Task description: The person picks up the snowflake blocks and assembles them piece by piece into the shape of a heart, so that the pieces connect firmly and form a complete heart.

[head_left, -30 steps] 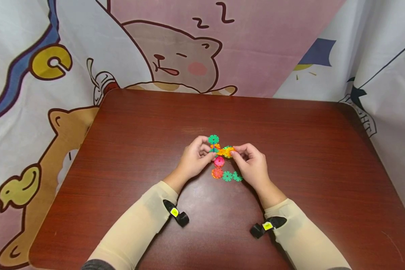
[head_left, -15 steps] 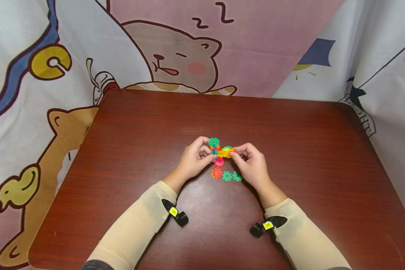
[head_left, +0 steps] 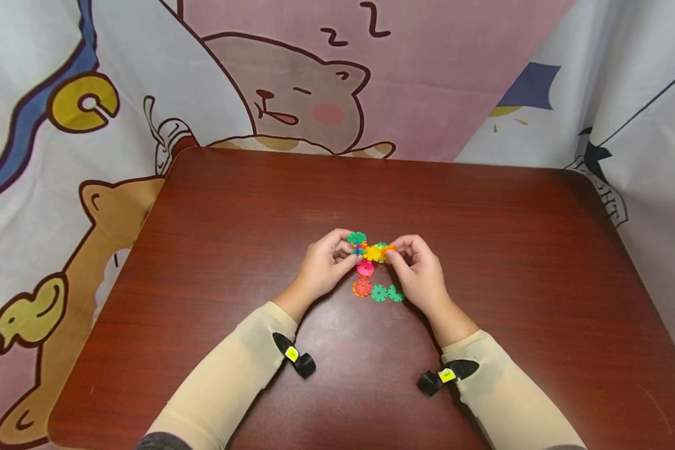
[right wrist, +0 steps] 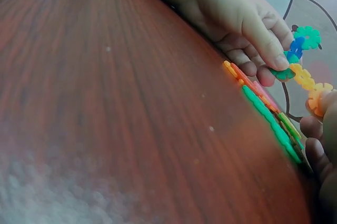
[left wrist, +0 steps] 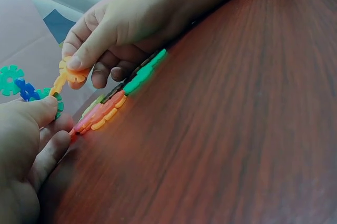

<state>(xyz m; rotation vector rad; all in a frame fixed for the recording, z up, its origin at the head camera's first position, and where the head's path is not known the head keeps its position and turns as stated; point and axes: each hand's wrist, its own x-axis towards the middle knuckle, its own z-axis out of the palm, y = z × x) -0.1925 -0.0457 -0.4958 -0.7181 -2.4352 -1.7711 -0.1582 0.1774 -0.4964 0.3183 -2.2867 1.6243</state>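
Note:
My left hand (head_left: 327, 264) pinches a green notched snowflake disc (right wrist: 285, 73) between thumb and fingers. That disc is part of a small chain: a blue disc (right wrist: 296, 48) and another green disc (head_left: 357, 238) rise beyond it, and a yellow disc (right wrist: 302, 77) sticks out toward the right. At the chain's right end is an orange disc (left wrist: 73, 73), gripped between thumb and fingers of my right hand (head_left: 420, 273). The yellow and orange discs meet at an angle; whether their notches are fully locked is too small to tell.
Below the hands, more discs lie flat on the brown table (head_left: 337, 381): a pink one (head_left: 365, 269), a red one (head_left: 362, 287) over orange, and green ones (head_left: 379, 293), partly overlapping. A printed cloth (head_left: 427, 81) hangs behind the table.
The chain's upper green disc has dipped slightly toward me. The orange disc has turned in my right fingers and now shows apart from the yellow one. Both arms stay nearly still.

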